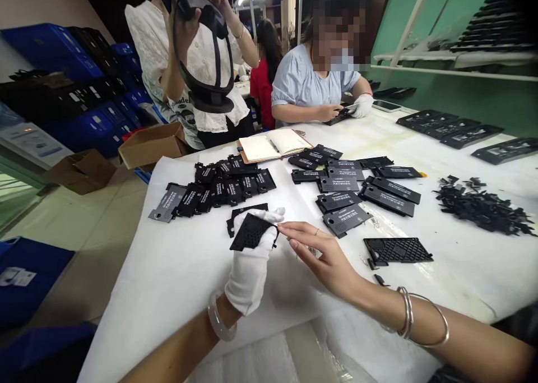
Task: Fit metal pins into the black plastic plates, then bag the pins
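My left hand, in a white glove, is closed around a black plastic cover, its ribbed grid side facing me. My bare right hand has its fingers stretched out, and their tips touch the right edge of that cover. Just behind the glove another black cover lies on the white table, partly hidden. To the right rests one more cover with its grid side up, and small black scraps lie near it.
Black covers with white print lie in a left group and a right group. A heap of black bits is at right. Behind are an open notebook, a seated co-worker and a standing person holding a headset.
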### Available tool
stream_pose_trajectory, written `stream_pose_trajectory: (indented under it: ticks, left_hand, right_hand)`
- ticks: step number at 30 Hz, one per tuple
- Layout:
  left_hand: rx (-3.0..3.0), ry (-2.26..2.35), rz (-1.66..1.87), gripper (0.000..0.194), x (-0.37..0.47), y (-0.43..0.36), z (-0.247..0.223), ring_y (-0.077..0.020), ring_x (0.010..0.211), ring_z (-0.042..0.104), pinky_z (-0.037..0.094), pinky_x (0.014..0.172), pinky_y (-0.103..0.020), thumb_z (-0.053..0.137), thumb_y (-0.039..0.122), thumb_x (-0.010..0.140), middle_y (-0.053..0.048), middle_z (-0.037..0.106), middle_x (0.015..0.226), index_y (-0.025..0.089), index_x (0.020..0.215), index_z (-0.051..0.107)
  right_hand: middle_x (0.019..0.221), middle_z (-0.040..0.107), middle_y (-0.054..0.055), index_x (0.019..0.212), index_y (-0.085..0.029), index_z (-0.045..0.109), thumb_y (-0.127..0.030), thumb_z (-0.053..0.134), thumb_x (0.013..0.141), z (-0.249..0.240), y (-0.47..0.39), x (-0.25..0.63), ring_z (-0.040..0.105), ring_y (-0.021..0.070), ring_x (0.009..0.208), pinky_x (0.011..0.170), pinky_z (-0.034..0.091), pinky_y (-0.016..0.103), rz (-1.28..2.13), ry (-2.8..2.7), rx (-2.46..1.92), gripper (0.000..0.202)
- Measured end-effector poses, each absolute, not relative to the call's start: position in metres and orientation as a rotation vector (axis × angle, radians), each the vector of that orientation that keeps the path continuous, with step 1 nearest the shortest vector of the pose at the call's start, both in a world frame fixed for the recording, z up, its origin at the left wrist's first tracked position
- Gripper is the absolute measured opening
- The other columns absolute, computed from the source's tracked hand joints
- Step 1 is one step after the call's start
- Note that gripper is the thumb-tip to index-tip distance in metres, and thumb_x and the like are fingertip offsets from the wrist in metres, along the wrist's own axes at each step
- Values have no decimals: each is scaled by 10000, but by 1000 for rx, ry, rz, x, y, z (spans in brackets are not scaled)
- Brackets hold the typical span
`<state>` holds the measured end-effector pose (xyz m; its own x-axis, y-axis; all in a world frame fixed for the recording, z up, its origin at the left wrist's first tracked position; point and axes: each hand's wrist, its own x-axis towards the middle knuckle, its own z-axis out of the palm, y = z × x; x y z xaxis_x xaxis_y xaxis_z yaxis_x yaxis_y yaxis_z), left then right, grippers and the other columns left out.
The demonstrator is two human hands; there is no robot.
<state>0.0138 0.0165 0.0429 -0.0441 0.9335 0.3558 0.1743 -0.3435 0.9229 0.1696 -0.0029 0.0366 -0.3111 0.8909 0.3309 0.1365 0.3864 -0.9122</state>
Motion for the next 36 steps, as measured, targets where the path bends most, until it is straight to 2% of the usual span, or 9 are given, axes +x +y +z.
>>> stream_pose_trajectory:
  ticks: [3,9,13,24,28,33,36]
  left_hand:
    - [1565,1131,1448,78,14,17,42,-172,972,615,451,995,-403,575,209,822,-17,657,966,206,896,602]
    - [1631,1273,1409,158,11,14,48,-197,1044,591,378,1068,-432,586,234,811,-40,654,1037,203,956,638]
    - [1561,1246,1392,187,11,11,50,-210,1063,589,374,1072,-453,592,254,803,-40,653,1052,213,982,628]
    - [1545,1294,1434,156,14,7,59,-208,1093,575,320,1116,-444,624,235,773,-43,659,1050,197,924,629]
    - [1545,1290,1416,186,14,7,55,-202,1066,588,378,1079,-422,612,245,787,-45,653,1058,200,967,620]
    - [1538,1144,1477,60,17,13,47,-181,975,621,432,1033,-424,590,214,797,-12,659,934,205,854,574]
    - [1520,1136,1465,83,16,14,48,-183,986,621,463,1002,-399,598,220,796,-19,654,936,199,870,567]
  right_hand:
    - [1241,568,47,1208,-306,611,-253,466,940,36,-4,169,530,190,1149,982,454,367,995,-1716,-920,310]
    - [1234,573,58,1182,-300,630,-265,458,944,37,-5,169,532,200,1149,973,455,381,963,-1715,-892,296]
    - [1234,568,64,1189,-295,625,-266,451,947,37,-6,169,536,204,1138,962,459,385,969,-1705,-880,299]
    - [1188,609,66,1152,-281,650,-276,462,943,38,-5,169,563,209,1103,952,469,403,954,-1685,-891,281]
    - [1192,610,55,1163,-286,641,-249,465,941,38,-5,169,556,201,1113,961,461,398,947,-1687,-880,286]
    - [1211,599,61,1179,-290,630,-254,464,939,34,-5,168,557,212,1115,930,479,404,903,-1728,-908,295]
    - [1198,611,67,1152,-276,650,-260,472,934,34,-5,169,566,222,1102,923,482,415,899,-1714,-935,281]
